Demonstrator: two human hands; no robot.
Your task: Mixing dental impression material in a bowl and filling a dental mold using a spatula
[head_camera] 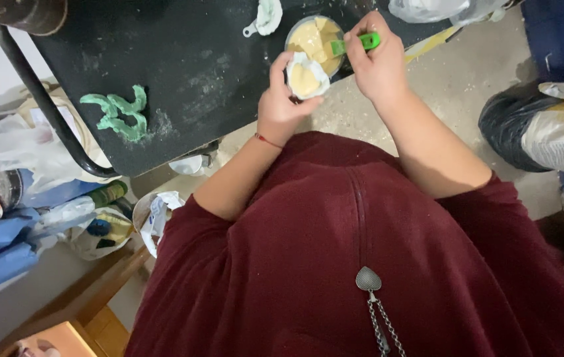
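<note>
My left hand (281,106) cups a small round piece of white dough (306,76) with pale yellow filling on it, held just over the near edge of a black table (183,66). My right hand (378,63) grips a green-handled utensil (361,43) whose tip reaches into a clear cup of yellow filling (315,39) on the table. The two hands sit side by side, almost touching. My dark red top fills the lower part of the view.
Green dough shapes (120,114) lie on the black table at the left. A pale green lump with a white measuring spoon (265,18) rests near the far edge. Plastic bags (427,8) lie behind, a black sack (513,129) stands at the right, and clutter of bags (37,198) at the left.
</note>
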